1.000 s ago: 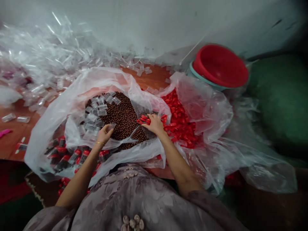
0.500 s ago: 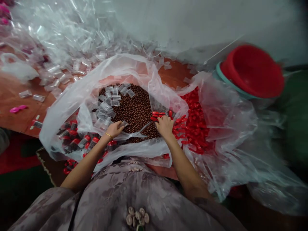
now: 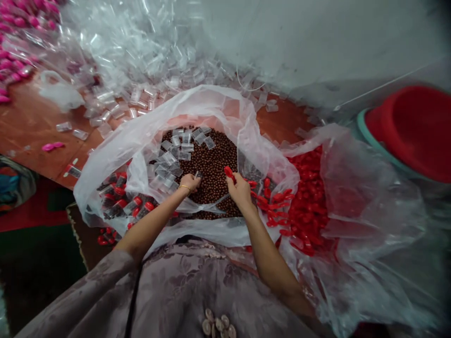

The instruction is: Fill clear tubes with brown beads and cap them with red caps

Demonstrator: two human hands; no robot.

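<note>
My left hand (image 3: 190,184) is closed round a small clear plastic container (image 3: 198,175), low over the brown beads (image 3: 214,159) in an open white plastic bag (image 3: 105,145). What fills the container is too small to tell. My right hand (image 3: 240,190) pinches a red plastic cap (image 3: 229,173) above the same beads. Several clear containers (image 3: 169,159) lie on the beads to the left. Loose red caps (image 3: 275,199) spread on the bag's right side, and red-capped containers with dark contents (image 3: 121,199) are heaped at its left.
Behind the bag, clear containers (image 3: 141,61) are piled against the wall. Pink pieces (image 3: 21,21) lie at the far left of the orange table surface (image 3: 31,119). A large heap of red caps (image 3: 308,202) sits in clear plastic at right, near a red basin (image 3: 419,131).
My right hand has lifted a red cap away from the caps. My left hand has moved in over the beads with the container. The view has shifted left.
</note>
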